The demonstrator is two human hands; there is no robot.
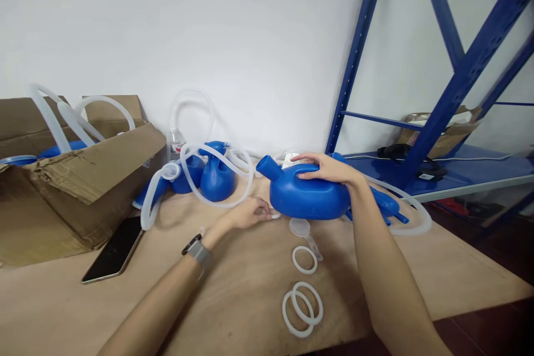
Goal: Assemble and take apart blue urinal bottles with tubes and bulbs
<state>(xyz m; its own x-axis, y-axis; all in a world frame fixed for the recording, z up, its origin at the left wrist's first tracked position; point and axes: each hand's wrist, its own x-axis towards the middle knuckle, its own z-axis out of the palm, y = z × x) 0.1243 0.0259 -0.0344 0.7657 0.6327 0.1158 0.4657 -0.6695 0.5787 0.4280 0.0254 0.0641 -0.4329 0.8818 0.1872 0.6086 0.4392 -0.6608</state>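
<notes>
My right hand point(323, 169) grips the handle of a blue plastic urinal bottle point(308, 200) from above. The bottle lies on its side with its open spout angled up to the left. Low at its left end, my left hand point(253, 212) has its fingers closed on a white ring point(275, 214), partly hidden by fingers and bottle. In front of the bottle lies a translucent cap with a strap point(299, 227). Nearer me are a single white ring point(293, 259) and two overlapping white rings point(284, 314).
On the left stands an open cardboard box point(112, 178) holding blue parts and clear hoses, with a phone point(114, 250) beside it. More blue bottles point(217, 181) with hoses and a water bottle point(176, 142) stand near the wall. Blue shelving point(359, 61) rises at right.
</notes>
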